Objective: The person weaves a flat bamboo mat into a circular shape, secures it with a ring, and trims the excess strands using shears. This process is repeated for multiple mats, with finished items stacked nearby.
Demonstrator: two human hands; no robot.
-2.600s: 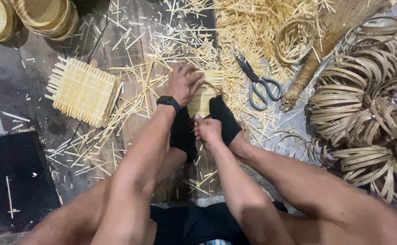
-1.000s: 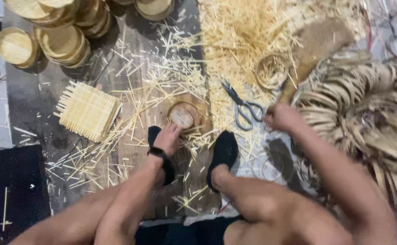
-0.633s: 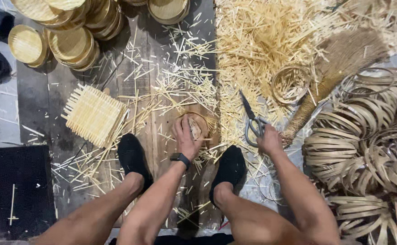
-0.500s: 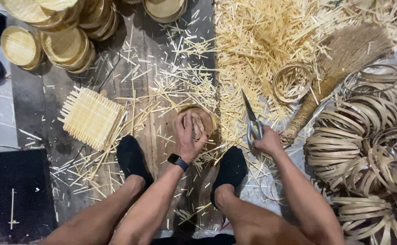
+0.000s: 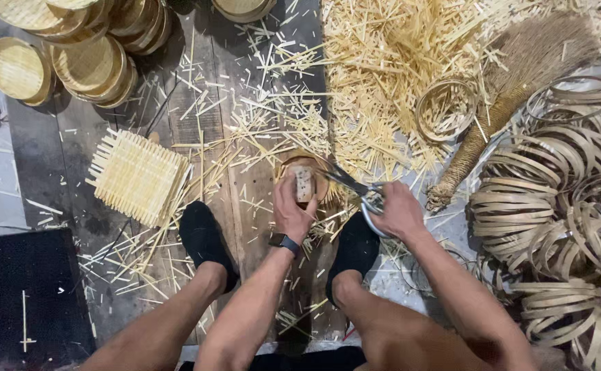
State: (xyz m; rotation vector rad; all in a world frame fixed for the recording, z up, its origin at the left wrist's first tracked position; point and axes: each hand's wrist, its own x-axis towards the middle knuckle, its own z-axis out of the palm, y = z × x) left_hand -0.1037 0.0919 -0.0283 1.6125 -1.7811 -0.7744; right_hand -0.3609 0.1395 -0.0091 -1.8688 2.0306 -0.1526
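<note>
My left hand presses down on a small round woven bamboo piece lying on the wooden boards between my feet. A small block shows under my fingers at its middle. My right hand grips a pair of scissors by the handles, and the blades point left at the right edge of the round piece. A dark watch sits on my left wrist. Both my feet, in black socks, rest on the boards either side of my arms.
A flat square woven bamboo mat lies to the left. Stacks of finished round baskets stand at the top left. A heap of bamboo slivers, a broom and coiled bamboo hoops fill the right.
My right hand picked up the scissors from the floor at the right and brought them to the round piece. My left hand stayed on the piece and my feet spread apart.
</note>
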